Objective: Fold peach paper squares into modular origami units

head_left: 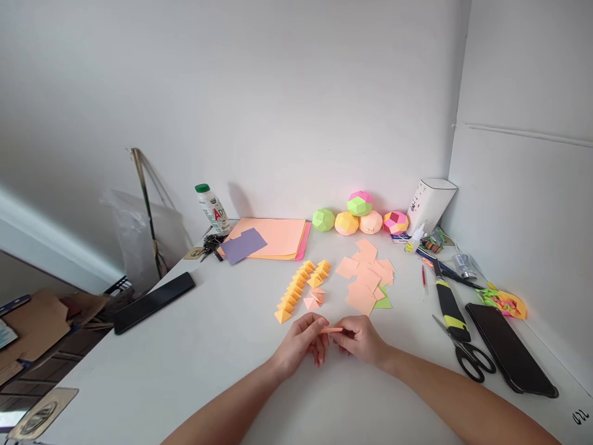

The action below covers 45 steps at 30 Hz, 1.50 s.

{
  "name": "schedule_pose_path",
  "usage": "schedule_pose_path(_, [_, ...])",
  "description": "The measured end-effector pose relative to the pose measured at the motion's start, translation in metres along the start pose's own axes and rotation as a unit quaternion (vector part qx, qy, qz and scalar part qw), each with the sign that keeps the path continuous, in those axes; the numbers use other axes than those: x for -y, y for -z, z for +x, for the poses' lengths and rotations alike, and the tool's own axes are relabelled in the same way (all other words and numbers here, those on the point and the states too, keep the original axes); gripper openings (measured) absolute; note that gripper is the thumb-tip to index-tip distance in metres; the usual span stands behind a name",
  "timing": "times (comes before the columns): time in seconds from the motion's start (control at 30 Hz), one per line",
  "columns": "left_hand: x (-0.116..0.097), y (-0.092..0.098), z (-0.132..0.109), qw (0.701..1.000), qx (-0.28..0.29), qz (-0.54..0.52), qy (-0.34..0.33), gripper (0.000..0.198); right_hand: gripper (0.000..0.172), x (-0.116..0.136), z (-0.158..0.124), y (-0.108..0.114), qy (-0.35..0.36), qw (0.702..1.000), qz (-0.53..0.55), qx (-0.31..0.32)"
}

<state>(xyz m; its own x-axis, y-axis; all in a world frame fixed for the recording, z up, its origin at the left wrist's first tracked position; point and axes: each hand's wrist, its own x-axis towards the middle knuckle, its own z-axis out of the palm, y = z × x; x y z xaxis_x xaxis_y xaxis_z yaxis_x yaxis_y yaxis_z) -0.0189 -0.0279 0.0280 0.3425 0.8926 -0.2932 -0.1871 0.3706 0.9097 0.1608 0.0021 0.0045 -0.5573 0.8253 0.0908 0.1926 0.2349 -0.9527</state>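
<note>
Near the table's front, my left hand [303, 343] and my right hand [361, 340] pinch a small folded piece of peach paper [331, 330] between them, one at each end. Just beyond lies a slanting row of folded orange paper units [293, 292], with a shorter orange group [319, 272] beside it. Several folded peach units [314, 300] sit closest to my fingers. To their right spreads a loose pile of peach paper squares [365, 278], with a green paper piece [383, 298] partly under it.
Along the wall stand several paper balls [346, 223], stacked paper sheets [278, 238] with a purple piece [244, 245], and a white bottle [213, 210]. At right lie scissors [467, 355], a cutter [449, 306], a glue bottle [414, 239] and a phone [509, 346]. Another black phone [154, 303] lies left.
</note>
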Motion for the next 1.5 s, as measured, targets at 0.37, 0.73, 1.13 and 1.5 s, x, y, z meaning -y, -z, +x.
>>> schedule_pose_path(0.37, [0.0,0.0,-0.001,1.0,0.004,0.001,-0.011,0.032,0.04,0.001,0.001,-0.002,-0.008,0.999,-0.026,-0.017])
schedule_pose_path(0.73, [0.003,0.001,0.0,1.0,0.018,-0.007,-0.022,0.031,0.035,-0.004,0.0,-0.003,0.035,0.997,-0.062,-0.04])
schedule_pose_path(1.13, [0.005,0.004,-0.001,0.999,0.032,0.021,-0.033,0.023,0.017,0.0,0.001,-0.003,0.036,0.997,-0.06,-0.044])
schedule_pose_path(1.5, [0.009,0.001,0.004,0.998,-0.044,0.04,-0.029,0.033,0.031,-0.007,-0.001,-0.005,0.064,0.995,-0.049,-0.061])
